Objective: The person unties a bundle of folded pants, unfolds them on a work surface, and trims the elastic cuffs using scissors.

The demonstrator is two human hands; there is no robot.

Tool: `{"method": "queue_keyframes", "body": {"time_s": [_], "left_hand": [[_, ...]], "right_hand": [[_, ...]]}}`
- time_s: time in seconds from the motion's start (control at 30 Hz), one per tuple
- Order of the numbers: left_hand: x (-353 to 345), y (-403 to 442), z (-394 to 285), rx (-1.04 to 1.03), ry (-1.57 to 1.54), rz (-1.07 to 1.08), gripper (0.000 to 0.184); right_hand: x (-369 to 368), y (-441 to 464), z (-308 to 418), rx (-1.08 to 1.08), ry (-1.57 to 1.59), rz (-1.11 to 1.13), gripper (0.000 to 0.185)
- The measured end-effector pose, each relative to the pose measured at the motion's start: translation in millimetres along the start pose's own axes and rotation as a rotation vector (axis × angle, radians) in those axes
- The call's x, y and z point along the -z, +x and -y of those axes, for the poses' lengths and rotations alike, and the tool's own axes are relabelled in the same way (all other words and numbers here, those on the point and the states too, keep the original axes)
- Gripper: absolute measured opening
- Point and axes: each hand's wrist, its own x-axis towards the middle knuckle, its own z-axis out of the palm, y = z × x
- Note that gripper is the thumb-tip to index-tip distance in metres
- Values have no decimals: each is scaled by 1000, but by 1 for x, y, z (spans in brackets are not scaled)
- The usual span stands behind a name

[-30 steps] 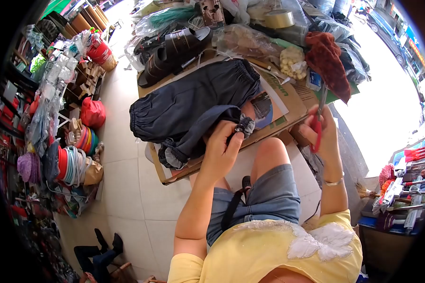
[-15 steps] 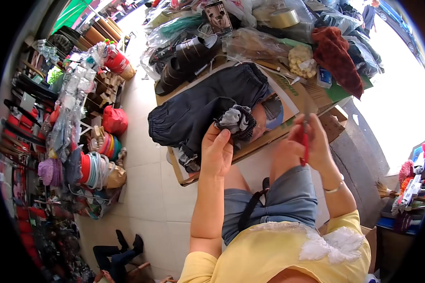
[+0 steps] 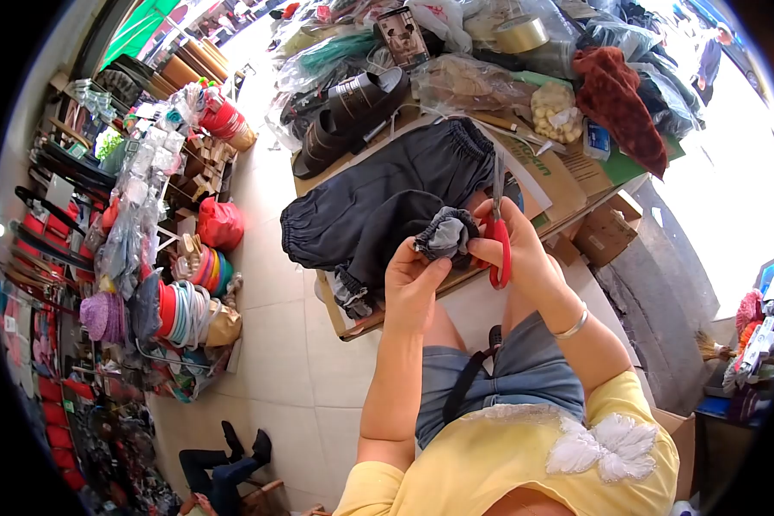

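Dark elastic-edged trousers (image 3: 361, 202) lie across a cardboard-topped table (image 3: 568, 193). One gathered cuff, turned to show its grey inside, is raised toward me. My left hand (image 3: 411, 273) pinches this cuff from the left, thumb on top. In my right hand (image 3: 520, 245) are red-handled scissors (image 3: 500, 249), their blades pointing away from me. The thumb and fingertip of that hand also touch the cuff's right edge. Whether the blades are parted is hard to make out.
Brown sandals (image 3: 340, 120), a tape roll (image 3: 520, 34), a bag of pale pieces (image 3: 556, 112) and a dark red cloth (image 3: 615, 103) crowd the table's far side. Shelves of goods line the left, with a red bag (image 3: 219, 224). A seated person's legs (image 3: 224, 469) show lower left.
My right hand has moved left with the scissors, from beside the table to the cuff, and now touches it. The view has shifted slightly.
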Motion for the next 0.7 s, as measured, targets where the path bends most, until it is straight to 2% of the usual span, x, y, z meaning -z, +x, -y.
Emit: {"method": "queue_keyframes", "body": {"time_s": [0.17,0.23,0.27,0.3,0.33,0.37,0.4,0.43,0.5,0.57,0.67,0.7], "left_hand": [[1,-4,0,-37,48,-41,33],[9,-4,-2,-50,61,-64,35],[19,-5,-1,13,-69,3,35],[23,-5,-3,75,-197,69,35],[25,-5,-4,74,-197,66,35],[27,-3,-5,175,-337,88,32],[24,-1,-8,276,-478,110,31],[19,0,-11,276,-480,110,31],[8,-2,-15,346,-576,64,37],[12,-1,-8,318,-651,94,36],[19,1,4,262,-690,100,35],[19,2,6,234,-658,75,35]], "right_hand": [[3,-1,-10,23,87,-35,39],[2,-3,-11,0,357,-90,38],[1,-4,-13,0,356,-90,38],[-1,-5,-16,-36,534,-101,36],[-4,-6,-18,-74,711,-110,35],[-5,-6,-19,-77,710,-109,35],[-6,-7,-19,-107,854,-104,33],[-6,-7,-19,-136,998,-98,32],[-4,-6,-18,-143,1036,-34,31],[-1,-4,-19,-150,1074,31,30],[4,0,-24,-161,1000,32,32],[5,1,-26,-99,858,-5,33]]}}
